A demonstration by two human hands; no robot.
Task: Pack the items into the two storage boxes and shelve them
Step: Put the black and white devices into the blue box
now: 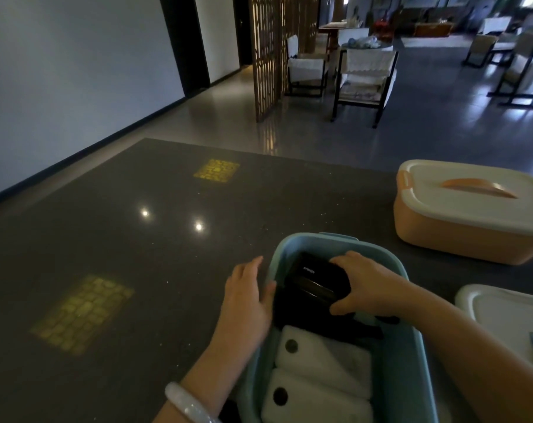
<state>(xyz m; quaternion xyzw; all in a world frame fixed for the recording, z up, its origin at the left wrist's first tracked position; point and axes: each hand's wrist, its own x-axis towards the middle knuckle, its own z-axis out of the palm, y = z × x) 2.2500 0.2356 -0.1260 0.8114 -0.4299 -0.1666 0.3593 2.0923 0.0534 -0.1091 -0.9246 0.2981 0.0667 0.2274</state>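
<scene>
We note the blue storage box (pixel 411 355) sitting open on the dark speckled table (pixel 137 254), near its front edge. Inside, at the far end, lies a black rectangular device (pixel 312 277) with glossy faces and small pale lettering we cannot read. Our right hand (pixel 365 285) grips it, fingers curled over the far side and thumb at the near corner. Two white padded items (pixel 329 358), each bearing a dark round spot, lie side by side in the near end. Our left hand (pixel 246 297) rests against the box's left wall, fingers relaxed and holding nothing; a pale bangle (pixel 185 404) circles that wrist. The orange storage box (pixel 469 215) stands lidded further right, well apart.
</scene>
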